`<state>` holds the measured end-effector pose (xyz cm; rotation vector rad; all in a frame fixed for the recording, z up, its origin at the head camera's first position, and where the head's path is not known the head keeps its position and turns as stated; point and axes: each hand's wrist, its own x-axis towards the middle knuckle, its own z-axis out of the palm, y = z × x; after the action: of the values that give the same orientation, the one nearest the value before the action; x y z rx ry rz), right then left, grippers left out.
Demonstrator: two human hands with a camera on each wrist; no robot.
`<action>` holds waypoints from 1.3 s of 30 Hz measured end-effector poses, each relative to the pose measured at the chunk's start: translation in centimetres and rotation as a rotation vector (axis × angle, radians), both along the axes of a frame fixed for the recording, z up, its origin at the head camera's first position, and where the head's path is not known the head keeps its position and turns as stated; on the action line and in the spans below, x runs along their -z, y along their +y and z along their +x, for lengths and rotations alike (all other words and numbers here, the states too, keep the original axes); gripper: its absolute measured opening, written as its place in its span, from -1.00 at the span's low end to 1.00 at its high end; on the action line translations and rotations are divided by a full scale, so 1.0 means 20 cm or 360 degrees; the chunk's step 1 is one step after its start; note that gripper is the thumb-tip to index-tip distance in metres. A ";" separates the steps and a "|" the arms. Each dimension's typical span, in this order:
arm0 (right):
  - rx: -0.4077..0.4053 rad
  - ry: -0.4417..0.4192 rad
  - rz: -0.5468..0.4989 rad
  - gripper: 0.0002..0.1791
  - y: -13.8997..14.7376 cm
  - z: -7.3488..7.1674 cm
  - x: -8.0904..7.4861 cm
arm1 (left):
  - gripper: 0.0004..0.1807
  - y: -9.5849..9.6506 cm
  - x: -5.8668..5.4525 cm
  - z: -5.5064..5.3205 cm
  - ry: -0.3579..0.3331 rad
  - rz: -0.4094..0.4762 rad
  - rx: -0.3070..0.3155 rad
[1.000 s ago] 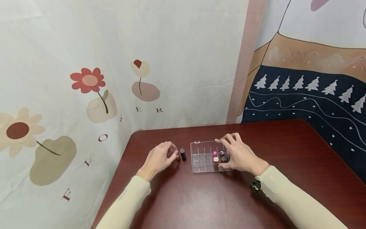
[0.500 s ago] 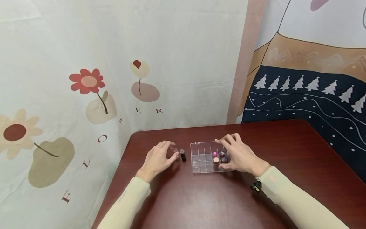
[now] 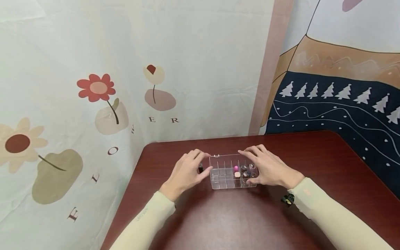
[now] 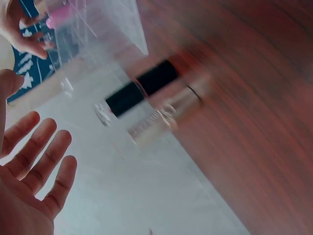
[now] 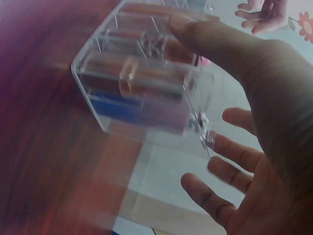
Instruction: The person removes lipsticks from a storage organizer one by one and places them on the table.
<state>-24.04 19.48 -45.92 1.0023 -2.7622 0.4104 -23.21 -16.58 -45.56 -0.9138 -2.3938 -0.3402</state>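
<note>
A clear divided box point(image 3: 222, 181) stands on the table. Its right compartments hold several lipstick tubes, one with a pink top point(image 3: 236, 168) and one with a pale top point(image 3: 237, 174). At the box's left end is my left hand point(image 3: 189, 170), fingers spread and thumb tip near the side. My right hand point(image 3: 272, 168) spans the right end, its thumb in front and fingers behind, loosely extended. Outside the box, in the left wrist view, stand a black lipstick tube point(image 4: 129, 98) with a clear cap and a pale, gold-ringed tube point(image 4: 164, 120), side by side.
The dark red wooden table point(image 3: 237, 218) reaches back to a pale flower-printed cloth point(image 3: 200, 69). A navy cloth with white trees point(image 3: 331, 111) hangs at the right. A small black device point(image 3: 288, 199) sits at my right wrist.
My left hand has left the pale tube and moved right to the box's left end, now covering the loose tubes. My right hand has eased slightly right, uncovering more tubes. The box has stayed put.
</note>
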 end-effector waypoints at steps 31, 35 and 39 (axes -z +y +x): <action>-0.0113 -0.0199 -0.0051 0.10 0.08 -0.07 -0.02 | -0.76 0.44 -0.03 -0.11 -0.0411 -0.0538 0.0223; -0.0109 -0.0235 -0.0054 0.09 0.09 -0.07 -0.02 | -0.82 0.46 -0.03 -0.12 -0.0473 -0.0544 0.0237; -0.0104 -0.0257 -0.0058 0.09 0.10 -0.08 -0.02 | -0.86 0.47 -0.02 -0.12 -0.0514 -0.0524 0.0239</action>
<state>-25.55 21.39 -45.50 1.0986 -2.8568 0.5732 -25.70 -7.20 -45.13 -1.2739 -2.7362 -0.1592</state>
